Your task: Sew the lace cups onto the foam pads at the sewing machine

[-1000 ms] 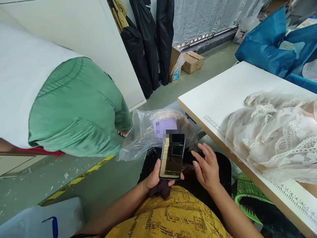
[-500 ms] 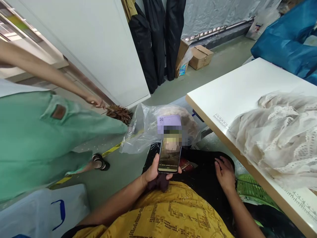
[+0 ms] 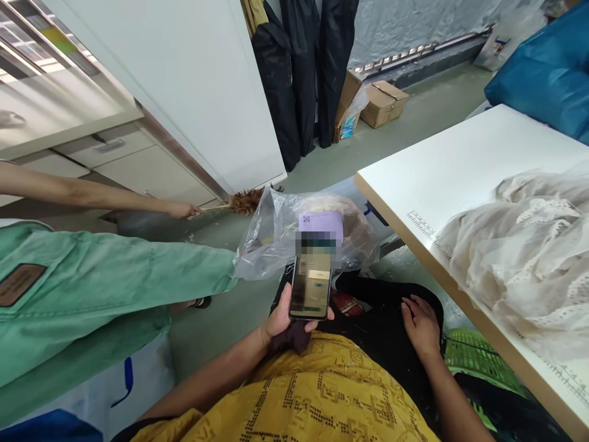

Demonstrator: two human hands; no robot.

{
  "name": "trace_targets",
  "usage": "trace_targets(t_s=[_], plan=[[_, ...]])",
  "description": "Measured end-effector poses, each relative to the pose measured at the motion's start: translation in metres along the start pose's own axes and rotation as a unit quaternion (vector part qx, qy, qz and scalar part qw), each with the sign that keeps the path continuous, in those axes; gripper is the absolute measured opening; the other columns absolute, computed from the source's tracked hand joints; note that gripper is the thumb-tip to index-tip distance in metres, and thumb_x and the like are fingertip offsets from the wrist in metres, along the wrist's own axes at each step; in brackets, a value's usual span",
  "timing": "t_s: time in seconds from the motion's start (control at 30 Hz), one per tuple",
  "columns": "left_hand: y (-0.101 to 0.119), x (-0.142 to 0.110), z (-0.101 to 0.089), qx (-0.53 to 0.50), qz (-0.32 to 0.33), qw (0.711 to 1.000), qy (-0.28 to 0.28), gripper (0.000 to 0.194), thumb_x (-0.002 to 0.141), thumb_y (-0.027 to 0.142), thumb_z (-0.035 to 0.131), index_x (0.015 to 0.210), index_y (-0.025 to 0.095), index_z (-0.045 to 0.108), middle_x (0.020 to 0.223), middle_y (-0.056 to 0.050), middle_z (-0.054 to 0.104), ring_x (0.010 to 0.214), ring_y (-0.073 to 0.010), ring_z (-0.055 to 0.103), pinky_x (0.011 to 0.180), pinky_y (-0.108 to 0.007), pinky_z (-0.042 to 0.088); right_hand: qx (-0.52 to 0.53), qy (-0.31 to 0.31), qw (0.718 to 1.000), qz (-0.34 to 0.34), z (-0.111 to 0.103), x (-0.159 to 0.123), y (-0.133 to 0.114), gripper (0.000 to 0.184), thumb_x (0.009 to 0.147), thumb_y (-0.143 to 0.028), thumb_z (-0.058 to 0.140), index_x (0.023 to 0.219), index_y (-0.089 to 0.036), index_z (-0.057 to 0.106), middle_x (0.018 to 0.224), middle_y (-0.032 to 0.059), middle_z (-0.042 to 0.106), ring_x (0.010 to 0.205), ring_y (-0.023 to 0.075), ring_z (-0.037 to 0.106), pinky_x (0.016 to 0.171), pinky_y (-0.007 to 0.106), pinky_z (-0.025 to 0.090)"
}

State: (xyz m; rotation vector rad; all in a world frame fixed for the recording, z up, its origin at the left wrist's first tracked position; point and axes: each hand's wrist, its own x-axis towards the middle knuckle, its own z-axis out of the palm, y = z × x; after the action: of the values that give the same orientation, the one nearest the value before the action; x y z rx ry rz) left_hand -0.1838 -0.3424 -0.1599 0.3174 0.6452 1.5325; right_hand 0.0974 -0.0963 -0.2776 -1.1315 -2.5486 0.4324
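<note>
While the left hand [image 3: 276, 317] holds a phone [image 3: 310, 298], the right hand [image 3: 422, 328] lies on the thigh [image 3: 380, 301]

With the thumb along one edge and fingertips showing at the other and below, the left fingers are closed around the lower part of the phone. The right fingers are loosely apart, nothing visible in them. The phone is tilted above the lap, screen towards the wearer, just above a bunched dark cloth [image 3: 297, 339]. It should handle as light, slim and rigid; the glassy face is probably slippery and breakable, so the lower side edges seem the best hold, with the back supported.

Beyond its top lie a clear plastic bag [image 3: 262, 248] and a lilac label [image 3: 330, 224]. To the right, soft lace fabric [image 3: 529, 245] is heaped on the tabletop [image 3: 478, 150], above a green basket [image 3: 483, 356]. To the left, a co-worker's hand [image 3: 183, 210] holds a feather duster [image 3: 246, 201] near the bag.

Compared with one second ago, the right hand has dropped from beside the phone, where its fingers were raised and spread, and the screen shows something different. The duster, out of sight then, is in view now, and the left grip looks much the same.
</note>
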Motion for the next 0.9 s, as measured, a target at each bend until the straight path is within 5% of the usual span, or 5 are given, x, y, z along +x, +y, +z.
trace_targets(t_s=[0.43,0.7,0.9], plan=[[0.009,0.003,0.017,-0.002,-0.001,1.0,-0.025,0.085,0.086,0.077,0.023,0.133,0.011,0.048,0.101,-0.02,0.067,0.055,-0.0098,0.048,0.051,-0.021,0.032,0.061,-0.003,0.998,0.011,-0.012,0.005,-0.019,0.056,0.093,-0.052,0.035,0.097,-0.01,0.072,0.103,0.0182,0.069,0.098,0.0303,0.064,0.088,0.051,0.051],[0.011,0.006,0.026,0.015,-0.001,0.998,-0.062,0.087,0.085,0.079,0.021,0.134,0.012,0.047,0.105,-0.021,0.066,0.054,-0.0094,0.046,0.05,-0.021,0.031,0.171,-0.027,0.982,-0.071,-0.045,0.026,-0.11,0.028,0.095,-0.034,0.046,0.106,-0.02,0.068,0.101,0.0072,0.068,0.095,0.0179,0.064,0.083,0.033,0.054],[0.012,0.005,0.032,0.032,-0.013,0.998,-0.056,0.09,0.083,0.08,0.02,0.132,0.01,0.049,0.106,-0.022,0.065,0.055,-0.009,0.046,0.051,-0.021,0.031,0.205,0.041,0.942,-0.262,-0.104,0.049,-0.178,0.03,0.087,-0.014,0.055,0.117,-0.017,0.061,0.106,0.0107,0.061,0.1,0.0205,0.058,0.084,0.037,0.052]])
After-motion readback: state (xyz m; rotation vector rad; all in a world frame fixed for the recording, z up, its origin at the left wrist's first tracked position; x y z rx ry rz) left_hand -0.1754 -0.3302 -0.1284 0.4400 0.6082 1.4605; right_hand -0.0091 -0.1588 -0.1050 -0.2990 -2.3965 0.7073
